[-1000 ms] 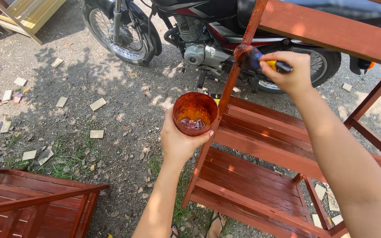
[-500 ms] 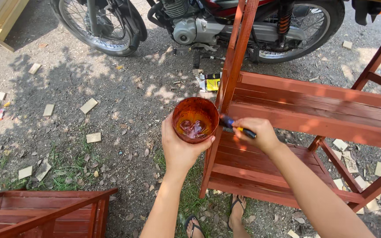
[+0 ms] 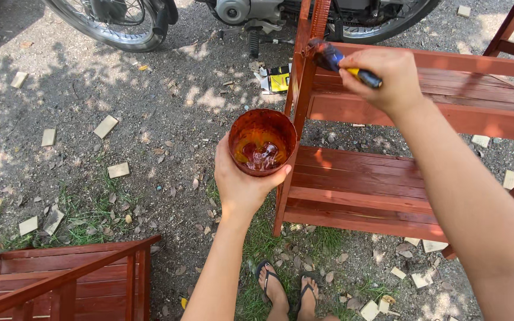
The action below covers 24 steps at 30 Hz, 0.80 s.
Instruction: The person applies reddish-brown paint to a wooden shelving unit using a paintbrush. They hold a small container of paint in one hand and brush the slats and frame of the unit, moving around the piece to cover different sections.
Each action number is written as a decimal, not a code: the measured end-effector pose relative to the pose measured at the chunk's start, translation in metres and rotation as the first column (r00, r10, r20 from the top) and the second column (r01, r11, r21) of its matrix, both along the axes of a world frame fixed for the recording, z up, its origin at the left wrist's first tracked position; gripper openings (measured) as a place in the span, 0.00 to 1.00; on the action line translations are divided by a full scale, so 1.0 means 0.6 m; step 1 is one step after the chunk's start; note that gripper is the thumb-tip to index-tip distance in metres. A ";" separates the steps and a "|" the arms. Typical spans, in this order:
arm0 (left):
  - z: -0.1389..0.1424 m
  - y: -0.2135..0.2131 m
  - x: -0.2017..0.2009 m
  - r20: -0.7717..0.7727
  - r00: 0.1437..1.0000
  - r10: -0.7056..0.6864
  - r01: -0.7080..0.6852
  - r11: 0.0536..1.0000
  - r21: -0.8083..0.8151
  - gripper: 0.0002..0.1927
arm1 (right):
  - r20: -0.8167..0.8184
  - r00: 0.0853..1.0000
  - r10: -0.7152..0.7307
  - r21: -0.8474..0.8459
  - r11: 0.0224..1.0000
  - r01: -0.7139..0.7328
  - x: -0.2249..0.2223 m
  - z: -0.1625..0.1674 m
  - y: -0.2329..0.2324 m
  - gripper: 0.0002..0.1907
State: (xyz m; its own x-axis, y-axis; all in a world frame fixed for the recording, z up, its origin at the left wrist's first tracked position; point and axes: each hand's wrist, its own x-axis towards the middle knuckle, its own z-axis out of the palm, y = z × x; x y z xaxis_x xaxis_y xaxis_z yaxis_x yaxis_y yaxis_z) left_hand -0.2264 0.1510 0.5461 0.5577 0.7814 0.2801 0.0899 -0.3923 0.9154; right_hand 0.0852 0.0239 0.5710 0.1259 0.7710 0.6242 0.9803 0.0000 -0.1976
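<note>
My left hand (image 3: pixel 240 181) holds a small round bowl (image 3: pixel 262 141) stained red-brown, with dark liquid stain in its bottom. My right hand (image 3: pixel 383 76) grips a paintbrush (image 3: pixel 339 62) with a yellow and dark handle. The brush head touches the upright post (image 3: pixel 300 95) of a red-brown wooden shelf rack (image 3: pixel 382 184). The bowl sits just left of that post, below the brush. My feet in flip-flops (image 3: pixel 290 288) stand on the grass below.
A second red-brown wooden rack (image 3: pixel 60 276) lies at the lower left. A motorcycle (image 3: pixel 239 12) is parked along the top edge. Small wood offcuts (image 3: pixel 106 126) lie scattered over the gravel. A yellow and black packet (image 3: pixel 278 78) lies near the post.
My right hand has lifted the brush from beside the bowl up to the post. The view has tilted down and closer to the ground.
</note>
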 end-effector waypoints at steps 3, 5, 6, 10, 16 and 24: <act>-0.016 -0.003 -0.015 -0.050 0.997 0.051 -0.050 0.999 0.018 0.52 | -0.057 0.998 0.020 -0.022 1.000 -0.021 -0.073 -0.057 -0.024 0.09; -0.032 -0.010 -0.022 -0.072 0.993 0.093 -0.087 0.993 0.085 0.52 | -0.078 0.997 0.021 -0.058 0.998 -0.025 -0.119 -0.105 -0.042 0.10; -0.043 -0.015 -0.027 -0.047 0.995 0.086 -0.083 0.994 0.069 0.51 | -0.092 0.996 0.013 -0.074 0.997 -0.020 -0.140 -0.133 -0.052 0.10; -0.096 -0.041 -0.049 -0.004 0.998 0.062 -0.062 0.997 0.036 0.50 | -0.174 0.984 0.022 -0.105 0.994 -0.040 -0.212 -0.269 -0.100 0.08; -0.175 -0.079 -0.075 -0.075 0.990 0.120 -0.119 0.993 0.022 0.50 | -0.153 0.976 0.155 -0.317 0.928 -0.197 -0.268 -0.378 -0.143 0.11; -0.194 -0.126 -0.122 -0.075 0.988 0.134 -0.138 0.989 -0.046 0.48 | 0.055 0.988 0.143 -0.043 0.989 -0.141 -0.096 -0.236 -0.099 0.08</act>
State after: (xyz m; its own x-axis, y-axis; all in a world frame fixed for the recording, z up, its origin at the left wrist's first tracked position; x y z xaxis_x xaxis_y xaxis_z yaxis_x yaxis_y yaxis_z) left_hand -0.2995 0.0755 0.4298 0.4623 0.8636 0.2011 0.2057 -0.3251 0.9230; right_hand 0.0274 -0.0354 0.4293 -0.0217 0.8026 0.5961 0.9807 0.1331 -0.1434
